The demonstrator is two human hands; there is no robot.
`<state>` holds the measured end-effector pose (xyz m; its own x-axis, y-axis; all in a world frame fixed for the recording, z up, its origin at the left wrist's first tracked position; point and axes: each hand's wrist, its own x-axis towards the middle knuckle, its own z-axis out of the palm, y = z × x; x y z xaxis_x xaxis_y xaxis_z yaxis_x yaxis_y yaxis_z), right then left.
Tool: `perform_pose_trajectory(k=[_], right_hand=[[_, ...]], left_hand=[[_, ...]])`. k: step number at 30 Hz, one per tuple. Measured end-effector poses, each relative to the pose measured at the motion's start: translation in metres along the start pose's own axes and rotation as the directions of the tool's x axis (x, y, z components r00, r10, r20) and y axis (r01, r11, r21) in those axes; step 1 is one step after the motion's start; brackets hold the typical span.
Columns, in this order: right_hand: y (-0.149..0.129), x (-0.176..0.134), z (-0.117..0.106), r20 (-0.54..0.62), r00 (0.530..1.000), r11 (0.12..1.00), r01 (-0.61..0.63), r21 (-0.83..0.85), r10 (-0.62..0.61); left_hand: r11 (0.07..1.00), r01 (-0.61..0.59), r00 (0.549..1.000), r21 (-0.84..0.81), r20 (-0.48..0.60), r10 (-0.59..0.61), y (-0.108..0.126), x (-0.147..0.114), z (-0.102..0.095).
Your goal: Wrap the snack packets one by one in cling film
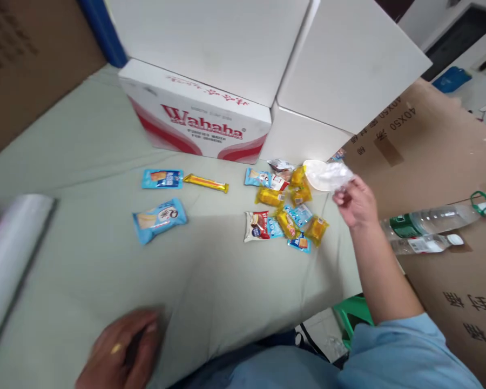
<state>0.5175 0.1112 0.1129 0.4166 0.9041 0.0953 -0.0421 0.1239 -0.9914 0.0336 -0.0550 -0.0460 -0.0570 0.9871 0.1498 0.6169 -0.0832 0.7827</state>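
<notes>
My right hand [358,202] is closed in a pinch on a crinkled clear plastic wrapper [337,175], held up at the right. Behind the wrapper is a white plate [312,172], partly hidden by it. Left of that hand lies a loose pile of snacks: yellow-wrapped packs [270,196], a red and white packet [257,226] and small blue packets [301,215]. My left hand [119,348], with a gold ring, rests on the cloth at the lower left. Its fingers curl round a dark gap, and what is in them, if anything, I cannot make out.
Apart from the pile lie two blue snack packs [160,219] and a long yellow stick pack [206,183]. A Wahaha carton [202,127] and white boxes [316,70] line the back. Plastic bottles [441,220] lie on cardboard at the right; a white roll [14,259] is at left.
</notes>
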Motion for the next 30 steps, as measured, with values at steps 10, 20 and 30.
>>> perform_pose_trajectory(k=[10,20,30], right_hand=[[0.124,-0.152,0.170,0.461,0.749,0.831,-0.555,0.043,0.476],[0.150,-0.151,0.161,0.347,0.902,0.950,-0.301,0.082,0.256],[0.145,-0.145,0.150,0.484,0.865,0.926,0.281,-0.253,-0.131]], left_hand=[[0.435,0.393,0.915,-0.810,0.393,-0.094,0.065,0.117,0.080],[0.344,0.389,0.921,-0.855,0.348,-0.178,0.047,0.114,0.080],[0.387,0.384,0.921,-0.838,0.376,-0.101,0.046,0.119,0.079]])
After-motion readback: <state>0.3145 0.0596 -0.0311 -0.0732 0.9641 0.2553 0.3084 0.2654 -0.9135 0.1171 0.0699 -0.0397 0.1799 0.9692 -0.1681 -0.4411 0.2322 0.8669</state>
